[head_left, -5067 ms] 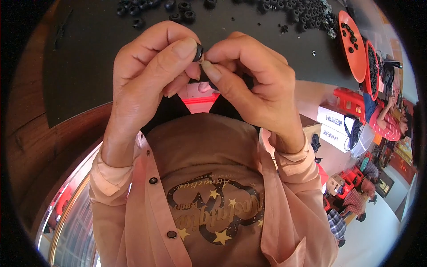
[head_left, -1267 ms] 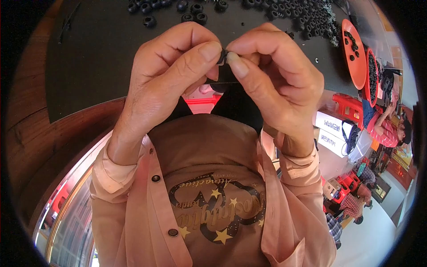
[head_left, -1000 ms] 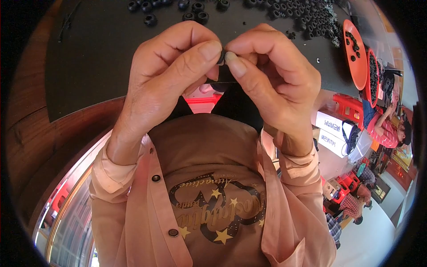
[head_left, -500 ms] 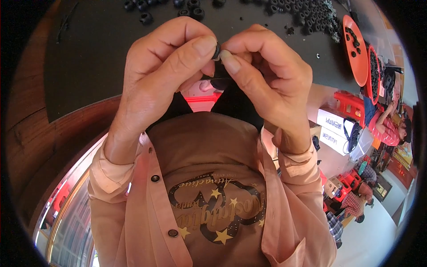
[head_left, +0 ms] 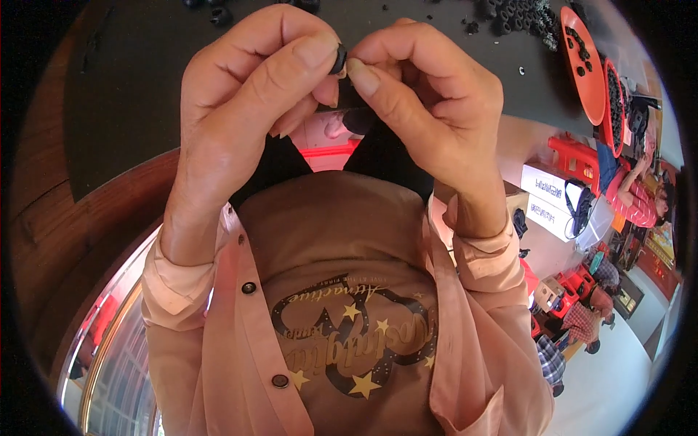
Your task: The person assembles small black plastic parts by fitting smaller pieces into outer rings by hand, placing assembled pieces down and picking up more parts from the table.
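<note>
Item: one small black piece (head_left: 339, 59), held in the air between the two hands, over the near edge of the counter (head_left: 131, 94).

Change: against half a second ago, the pair of hands sits higher and further left in view, though the view has shifted too; more of the piece's dark side shows, along with a pale lower edge. Bearing on the work: handling appears to be in progress, the piece not yet released.

Left hand (head_left: 247, 94): clamped on the piece, thumb against forefinger. Right hand (head_left: 443, 102): thumb and forefinger drawn close at the piece's right edge — whether they nip anything cannot be told.

Orientation: long axis seemingly up and down the view, leaning slightly, pale end toward the wearer; much lies behind the left thumb, so this is tentative.

Nearby: dark pile (head_left: 512, 16), beyond the right hand; orange plate (head_left: 592, 98) with black bits, far right
</note>
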`<state>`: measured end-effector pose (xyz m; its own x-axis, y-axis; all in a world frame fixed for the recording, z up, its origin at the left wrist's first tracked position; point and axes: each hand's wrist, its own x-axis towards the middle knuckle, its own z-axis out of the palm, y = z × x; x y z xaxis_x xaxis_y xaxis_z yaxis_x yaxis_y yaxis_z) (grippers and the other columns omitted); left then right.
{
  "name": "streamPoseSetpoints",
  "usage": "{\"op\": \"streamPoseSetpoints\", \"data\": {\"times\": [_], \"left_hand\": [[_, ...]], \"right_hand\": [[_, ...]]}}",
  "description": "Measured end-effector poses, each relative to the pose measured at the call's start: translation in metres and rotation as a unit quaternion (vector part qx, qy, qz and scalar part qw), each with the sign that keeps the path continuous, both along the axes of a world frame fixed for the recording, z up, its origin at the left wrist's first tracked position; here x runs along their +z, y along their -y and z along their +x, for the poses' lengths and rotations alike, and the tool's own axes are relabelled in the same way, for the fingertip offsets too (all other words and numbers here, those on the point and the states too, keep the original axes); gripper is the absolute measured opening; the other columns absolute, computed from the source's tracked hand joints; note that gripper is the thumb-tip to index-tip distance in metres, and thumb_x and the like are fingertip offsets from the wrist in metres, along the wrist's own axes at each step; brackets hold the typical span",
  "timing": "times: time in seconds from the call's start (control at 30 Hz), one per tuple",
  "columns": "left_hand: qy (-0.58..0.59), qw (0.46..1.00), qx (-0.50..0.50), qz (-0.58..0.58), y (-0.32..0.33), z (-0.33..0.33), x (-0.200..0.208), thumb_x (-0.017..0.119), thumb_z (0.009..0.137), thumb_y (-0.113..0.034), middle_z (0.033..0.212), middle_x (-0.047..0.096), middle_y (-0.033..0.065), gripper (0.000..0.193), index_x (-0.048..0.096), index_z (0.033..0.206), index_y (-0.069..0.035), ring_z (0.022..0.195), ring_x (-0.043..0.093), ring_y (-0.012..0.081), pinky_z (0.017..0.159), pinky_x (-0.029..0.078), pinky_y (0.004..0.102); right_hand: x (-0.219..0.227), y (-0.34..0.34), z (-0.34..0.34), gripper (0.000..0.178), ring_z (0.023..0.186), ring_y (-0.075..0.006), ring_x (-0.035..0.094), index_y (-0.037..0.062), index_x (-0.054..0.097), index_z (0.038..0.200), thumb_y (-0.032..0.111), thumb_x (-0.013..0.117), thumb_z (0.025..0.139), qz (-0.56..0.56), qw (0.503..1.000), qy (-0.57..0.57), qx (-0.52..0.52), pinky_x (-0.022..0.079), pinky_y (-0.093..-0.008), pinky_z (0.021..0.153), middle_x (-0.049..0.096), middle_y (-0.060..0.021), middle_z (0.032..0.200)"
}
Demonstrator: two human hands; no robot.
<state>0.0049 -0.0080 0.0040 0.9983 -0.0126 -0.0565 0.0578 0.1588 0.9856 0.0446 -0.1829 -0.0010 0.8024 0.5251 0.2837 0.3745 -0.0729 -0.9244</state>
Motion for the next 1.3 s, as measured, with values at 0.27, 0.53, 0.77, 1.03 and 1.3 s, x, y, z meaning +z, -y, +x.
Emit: {"op": "streamPoseSetpoints", "data": {"times": [0.27,0.53,0.77,1.03,1.3], "left_hand": [[0.020,1.000,0.021,-0.001,-0.001,-0.004,-0.001,0.049,0.092,-0.026,0.072,0.056,0.0029,0.025,0.058,0.093,-0.002,0.052,0.038,0.0020,0.043,0.025,0.0154],[0.030,0.997,0.060,0.026,0.003,-0.004,-0.004,0.048,0.092,-0.025,0.074,0.057,0.0028,0.025,0.058,0.094,-0.002,0.052,0.039,0.0014,0.044,0.024,0.0146],[0.031,0.999,0.003,0.034,-0.005,-0.004,-0.004,0.047,0.093,-0.024,0.073,0.056,0.0025,0.025,0.058,0.095,-0.002,0.053,0.039,0.0005,0.044,0.022,0.0137],[0.020,0.998,0.029,0.046,-0.001,-0.006,-0.003,0.047,0.093,-0.024,0.073,0.056,0.0024,0.025,0.058,0.094,-0.002,0.055,0.040,0.0013,0.045,0.025,0.0144],[0.031,0.999,-0.001,0.042,-0.003,-0.004,-0.003,0.047,0.093,-0.024,0.073,0.056,0.0020,0.024,0.058,0.093,-0.003,0.055,0.040,0.0005,0.045,0.024,0.0139]], "right_hand": [[-0.009,-0.006,0.012,0.006,0.054,-0.0056,0.054,0.0008,0.058,0.084,0.003,0.063,0.081,0.062,0.998,0.019,-0.014,0.041,-0.0215,0.047,0.054,-0.0015,0.064],[-0.018,-0.011,0.031,0.004,0.056,-0.0032,0.043,-0.0003,0.060,0.084,-0.003,0.062,0.082,0.181,0.934,0.299,0.076,0.034,-0.0184,0.050,0.050,0.0004,0.067],[-0.015,-0.010,0.027,0.004,0.056,-0.0017,0.042,0.0002,0.059,0.084,-0.002,0.061,0.083,0.181,0.941,0.279,0.068,0.034,-0.0176,0.049,0.049,0.0019,0.065],[0.028,-0.003,-0.006,0.002,0.055,-0.0016,0.040,0.0004,0.059,0.084,-0.001,0.060,0.084,-0.040,0.996,-0.030,-0.070,0.033,-0.0176,0.048,0.048,0.0027,0.063],[0.028,-0.001,-0.003,0.001,0.055,-0.0015,0.040,-0.0002,0.059,0.085,-0.001,0.059,0.084,-0.029,0.996,-0.056,-0.060,0.032,-0.0177,0.048,0.048,0.0024,0.063]]}}
